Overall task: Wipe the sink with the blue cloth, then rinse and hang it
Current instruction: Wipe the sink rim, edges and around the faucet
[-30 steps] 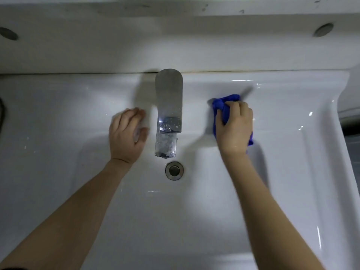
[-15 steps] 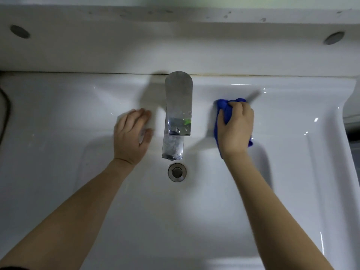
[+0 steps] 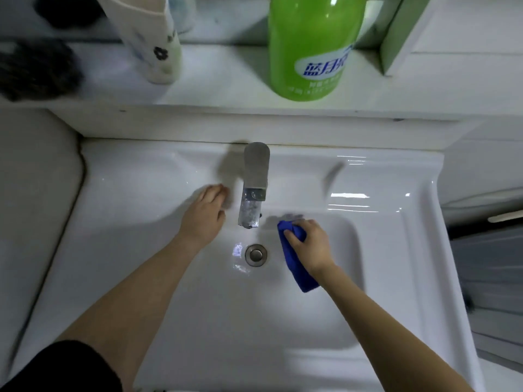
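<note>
The white sink (image 3: 396, 250) fills the middle of the head view, with a metal faucet (image 3: 253, 190) at its back and a round drain (image 3: 256, 255) below the spout. My right hand (image 3: 312, 244) grips the bunched blue cloth (image 3: 297, 267) and presses it against the basin's back wall, just right of the drain. The cloth's tail hangs down under my wrist. My left hand (image 3: 205, 215) rests flat on the sink ledge just left of the faucet, fingers spread, holding nothing.
On the shelf behind the sink stand a green bottle (image 3: 311, 46), a white cup with dark flowers (image 3: 154, 43) and a dark brush-like object (image 3: 36, 69). A grey surface (image 3: 34, 193) borders the sink on the left. A dark sleeve (image 3: 65, 369) shows at the bottom left.
My right hand has carried the cloth from the ledge right of the faucet down into the basin beside the drain. The view has tilted up, revealing the shelf. My left hand stays put.
</note>
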The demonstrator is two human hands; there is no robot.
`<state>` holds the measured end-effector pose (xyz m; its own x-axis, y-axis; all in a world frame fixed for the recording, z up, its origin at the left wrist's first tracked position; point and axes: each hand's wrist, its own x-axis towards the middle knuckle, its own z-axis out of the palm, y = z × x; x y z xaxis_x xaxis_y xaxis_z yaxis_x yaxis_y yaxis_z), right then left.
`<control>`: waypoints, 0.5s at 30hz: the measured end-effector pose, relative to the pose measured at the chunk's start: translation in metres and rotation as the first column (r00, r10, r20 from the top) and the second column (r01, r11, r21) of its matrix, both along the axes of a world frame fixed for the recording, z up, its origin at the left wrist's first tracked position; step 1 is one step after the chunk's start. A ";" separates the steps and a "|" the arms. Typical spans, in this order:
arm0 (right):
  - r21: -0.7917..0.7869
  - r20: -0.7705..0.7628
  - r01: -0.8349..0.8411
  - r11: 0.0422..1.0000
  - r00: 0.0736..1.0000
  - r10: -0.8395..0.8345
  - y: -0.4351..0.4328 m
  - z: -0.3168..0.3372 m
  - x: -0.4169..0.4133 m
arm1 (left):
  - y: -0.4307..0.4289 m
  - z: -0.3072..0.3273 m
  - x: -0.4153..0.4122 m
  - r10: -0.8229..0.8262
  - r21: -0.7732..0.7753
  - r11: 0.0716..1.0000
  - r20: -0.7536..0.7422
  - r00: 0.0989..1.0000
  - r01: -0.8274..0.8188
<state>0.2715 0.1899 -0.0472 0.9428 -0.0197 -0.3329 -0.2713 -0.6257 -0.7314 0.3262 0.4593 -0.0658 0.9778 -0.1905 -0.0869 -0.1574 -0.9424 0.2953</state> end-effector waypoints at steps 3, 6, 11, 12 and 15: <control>0.136 -0.073 0.141 0.981 0.989 -0.132 -0.016 0.026 -0.030 | -0.007 0.035 -0.026 0.063 -0.016 0.998 -0.172 0.983 -0.066; 0.253 -0.041 0.252 0.934 0.967 -0.250 -0.029 0.069 -0.048 | -0.022 0.073 -0.066 0.194 -0.089 0.974 -0.154 0.969 -0.209; 0.386 0.091 0.282 0.878 0.936 -0.340 -0.044 0.132 -0.074 | -0.059 0.125 -0.136 0.311 -0.429 0.840 -0.120 0.943 -0.332; 0.400 0.091 0.278 0.873 0.936 -0.340 -0.046 0.137 -0.079 | -0.067 0.130 -0.144 0.344 -0.515 0.770 -0.161 0.925 -0.376; 0.413 0.076 0.285 0.865 0.936 -0.344 -0.050 0.136 -0.090 | -0.084 0.138 -0.148 0.401 -0.700 0.516 -0.313 0.861 -0.495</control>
